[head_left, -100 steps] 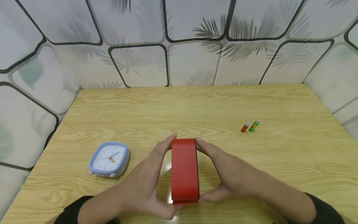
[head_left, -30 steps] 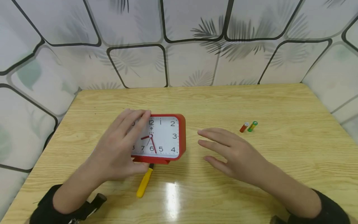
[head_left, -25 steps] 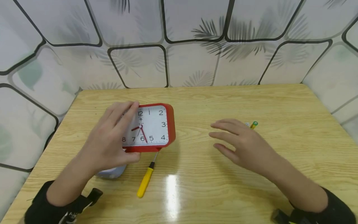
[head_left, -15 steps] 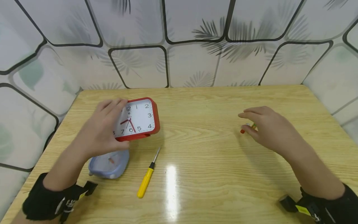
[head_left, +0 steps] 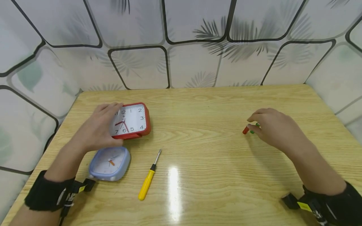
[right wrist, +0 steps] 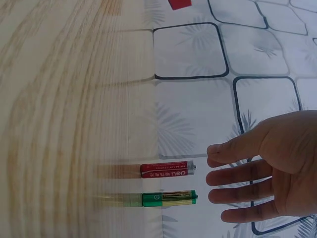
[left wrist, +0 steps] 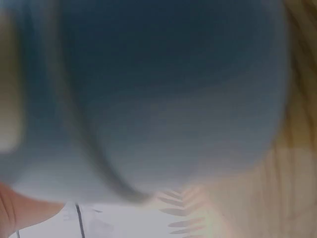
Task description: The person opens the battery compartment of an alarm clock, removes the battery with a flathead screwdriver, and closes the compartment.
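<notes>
My left hand [head_left: 99, 128] grips a red square clock [head_left: 131, 121] by its left side, fingers over the top and thumb below; its white dial faces up toward me. Just in front of it, a blue alarm clock [head_left: 109, 164] lies face up under my left forearm. In the left wrist view the blue clock [left wrist: 178, 124] fills most of the picture, blurred. My right hand [head_left: 272, 127] hovers over a red battery [head_left: 245, 130] and a green-and-yellow battery [head_left: 252, 131]. In the right wrist view its fingers [right wrist: 242, 173] are loosely extended, a short gap from the battery ends.
A screwdriver [head_left: 148, 179] with a yellow handle lies on the wooden table [head_left: 203, 175], right of the blue clock. Patterned white panels [head_left: 195, 62] rise at the table's back and sides.
My left hand has carried the red clock leftward and lowered it behind the blue clock, revealing the screwdriver. My right hand, off the clock, has moved right to the batteries.
</notes>
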A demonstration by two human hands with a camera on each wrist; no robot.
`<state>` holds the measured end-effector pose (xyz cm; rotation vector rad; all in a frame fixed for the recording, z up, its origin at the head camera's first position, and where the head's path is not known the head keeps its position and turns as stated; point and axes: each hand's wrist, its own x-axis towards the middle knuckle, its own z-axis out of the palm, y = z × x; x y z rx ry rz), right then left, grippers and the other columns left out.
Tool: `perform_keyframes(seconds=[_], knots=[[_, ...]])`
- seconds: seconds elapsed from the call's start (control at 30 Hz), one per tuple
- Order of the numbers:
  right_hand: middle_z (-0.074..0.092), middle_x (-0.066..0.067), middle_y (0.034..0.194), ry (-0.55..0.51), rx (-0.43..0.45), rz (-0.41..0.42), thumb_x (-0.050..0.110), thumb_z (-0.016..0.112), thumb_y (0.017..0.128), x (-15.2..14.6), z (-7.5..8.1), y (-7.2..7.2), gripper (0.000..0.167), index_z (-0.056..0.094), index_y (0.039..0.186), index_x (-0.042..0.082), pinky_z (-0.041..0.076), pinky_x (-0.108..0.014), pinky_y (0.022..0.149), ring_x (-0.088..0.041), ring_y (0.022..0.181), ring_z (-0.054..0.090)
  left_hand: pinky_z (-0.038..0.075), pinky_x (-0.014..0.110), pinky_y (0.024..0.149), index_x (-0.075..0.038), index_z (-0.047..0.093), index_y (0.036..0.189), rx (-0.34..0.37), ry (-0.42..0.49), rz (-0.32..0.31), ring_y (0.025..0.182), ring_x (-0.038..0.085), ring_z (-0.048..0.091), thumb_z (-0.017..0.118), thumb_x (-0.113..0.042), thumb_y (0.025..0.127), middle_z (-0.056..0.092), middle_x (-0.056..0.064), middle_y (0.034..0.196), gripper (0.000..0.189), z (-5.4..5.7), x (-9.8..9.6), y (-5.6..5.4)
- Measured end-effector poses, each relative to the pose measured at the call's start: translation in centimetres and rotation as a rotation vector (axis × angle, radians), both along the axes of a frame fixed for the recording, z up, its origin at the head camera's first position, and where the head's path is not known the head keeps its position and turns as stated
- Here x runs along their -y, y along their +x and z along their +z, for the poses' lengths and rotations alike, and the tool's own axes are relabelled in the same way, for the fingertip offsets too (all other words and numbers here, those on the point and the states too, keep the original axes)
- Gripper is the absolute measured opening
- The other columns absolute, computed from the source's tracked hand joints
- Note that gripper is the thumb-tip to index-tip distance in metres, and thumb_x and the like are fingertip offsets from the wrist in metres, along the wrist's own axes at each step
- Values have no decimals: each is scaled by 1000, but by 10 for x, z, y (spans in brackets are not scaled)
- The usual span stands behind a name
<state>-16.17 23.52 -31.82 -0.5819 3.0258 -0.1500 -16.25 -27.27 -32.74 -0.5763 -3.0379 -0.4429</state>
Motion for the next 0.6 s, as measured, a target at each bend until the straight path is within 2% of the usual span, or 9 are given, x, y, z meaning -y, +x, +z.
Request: perform_keyframes(seconds=[0.2, 0.37, 0.6], knots=[[76, -19, 118, 15, 11, -17, 13, 79, 95, 0, -4, -3, 16, 82, 107, 4, 61, -53, 80, -41, 110, 69, 42, 73, 114, 1, 37, 161, 75, 6, 10, 145, 47, 36, 89, -20, 70, 43, 28, 162, 106, -7, 4, -3], [77, -15, 112, 29, 10, -14, 13, 79, 94, 1, -6, -4, 12, 84, 104, 7, 61, -53, 80, -40, 108, 70, 42, 73, 114, 1, 39, 160, 99, 4, 0, 145, 47, 37, 89, -21, 71, 46, 25, 159, 105, -14, 7, -6], [76, -8, 100, 27, -11, 3, 11, 79, 94, 0, -8, -4, 7, 83, 100, 10, 59, -44, 67, -28, 90, 71, 42, 74, 112, 1, 37, 161, 128, 0, -9, 144, 48, 39, 89, -22, 69, 47, 27, 159, 108, -18, 13, -9]])
